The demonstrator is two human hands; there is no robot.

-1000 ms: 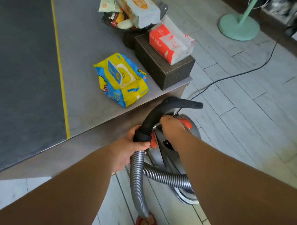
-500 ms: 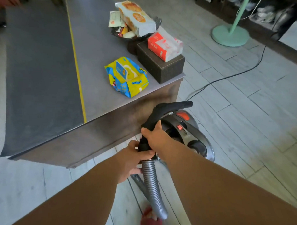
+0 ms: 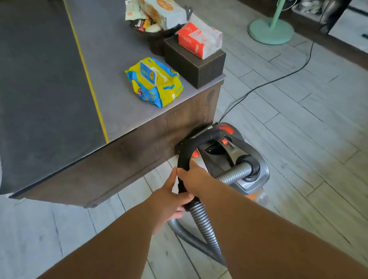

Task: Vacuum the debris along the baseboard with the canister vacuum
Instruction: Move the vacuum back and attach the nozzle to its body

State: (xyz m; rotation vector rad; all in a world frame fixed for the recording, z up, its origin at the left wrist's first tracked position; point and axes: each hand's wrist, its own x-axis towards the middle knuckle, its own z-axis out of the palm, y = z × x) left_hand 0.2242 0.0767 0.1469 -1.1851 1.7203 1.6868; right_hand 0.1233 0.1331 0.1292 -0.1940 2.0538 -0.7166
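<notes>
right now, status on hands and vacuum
Left hand and right hand both gripping hose handle. Canister vacuum beside table corner. Power cord runs off behind it.

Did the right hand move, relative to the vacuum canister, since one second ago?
Yes. The right hand left the top of the canister, drew back away from it, and now holds the black hose handle beside the left hand.

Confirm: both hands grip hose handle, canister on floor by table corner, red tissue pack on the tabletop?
No. Head view: tissue pack sits on the dark box, not the tabletop. The left hand and right hand grip the hose handle; canister on floor by table corner.
</notes>
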